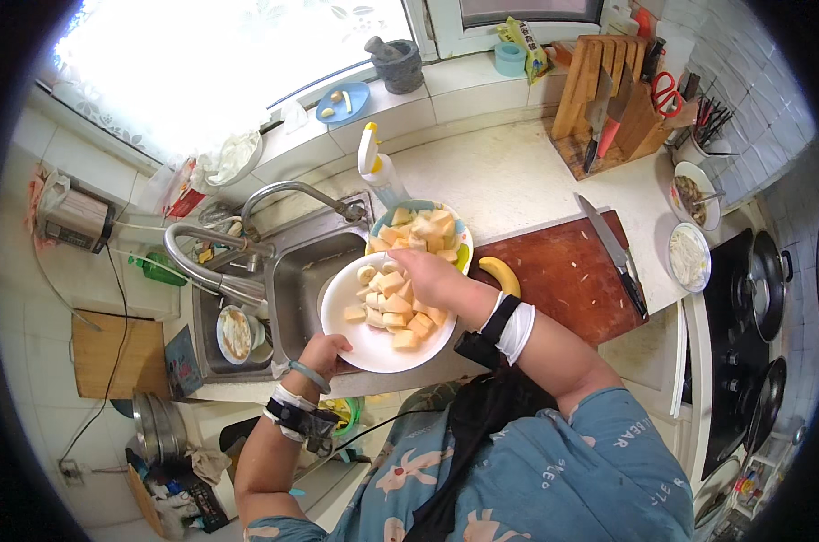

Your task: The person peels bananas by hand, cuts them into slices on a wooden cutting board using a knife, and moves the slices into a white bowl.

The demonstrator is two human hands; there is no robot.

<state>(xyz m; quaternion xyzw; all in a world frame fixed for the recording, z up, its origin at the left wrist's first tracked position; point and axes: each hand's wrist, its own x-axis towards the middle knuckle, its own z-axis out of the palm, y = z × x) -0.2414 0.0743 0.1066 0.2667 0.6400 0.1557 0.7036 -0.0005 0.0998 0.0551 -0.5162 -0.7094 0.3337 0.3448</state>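
Note:
A white bowl [355, 342] with melon-like fruit cubes and banana slices [367, 274] is tilted in front of me. My left hand [325, 353] grips its lower left rim. My right hand [426, 278] is at its upper rim, fingers over the edge; whether they hold the rim or a fruit piece is hidden. Just behind, partly covered by the bowl and my hand, a patterned plate [465, 237] bears more pale orange fruit chunks [423, 230]. To the right, a banana [499, 274] lies on the brown cutting board [552, 271], where a large kitchen knife [602, 230] rests near the far right edge.
A double steel sink [301, 271] with a curved faucet [294, 186] is at the left. A spray bottle [382, 176] stands behind the plate. Farther right are a wooden knife block [585, 88], a bowl of white strips [687, 257] and a black stove [728, 339].

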